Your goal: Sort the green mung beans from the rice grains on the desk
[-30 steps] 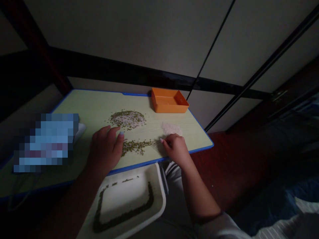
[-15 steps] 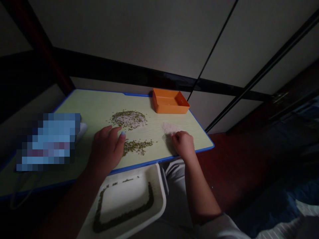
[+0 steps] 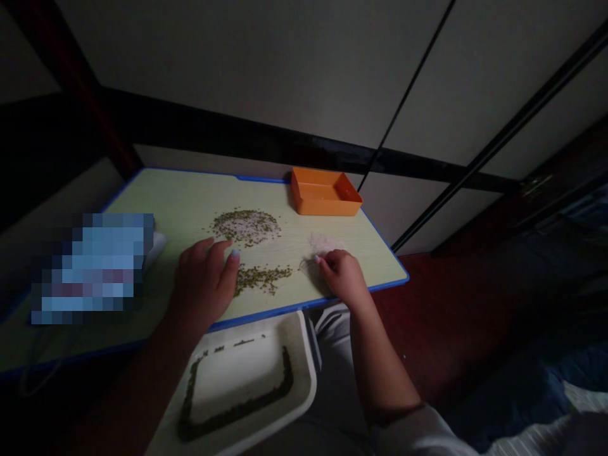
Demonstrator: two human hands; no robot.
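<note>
My left hand [image 3: 204, 278] rests on the pale table with its fingers apart and nothing in them. Just right of its thumb lies a scatter of green beans [image 3: 263, 277]. Beyond it spreads a mixed heap of green beans and whitish grains [image 3: 244, 226]. My right hand [image 3: 342, 273] has its fingers curled together low over the table, near a small pile of whitish grains [image 3: 327, 242]. What its fingertips pinch, if anything, is too small to make out.
An orange box [image 3: 327, 193] stands at the table's far right corner. Below the blue front edge [image 3: 266, 315] sits a white tub [image 3: 308, 380] with green beans along its inner sides. A blurred-out blue package [image 3: 99, 266] lies at the left. Cabinet panels [image 3: 256, 69] rise behind.
My right hand has shifted slightly left and nearer to me, away from the small whitish pile; its thumb now shows more. My left hand has stayed in place.
</note>
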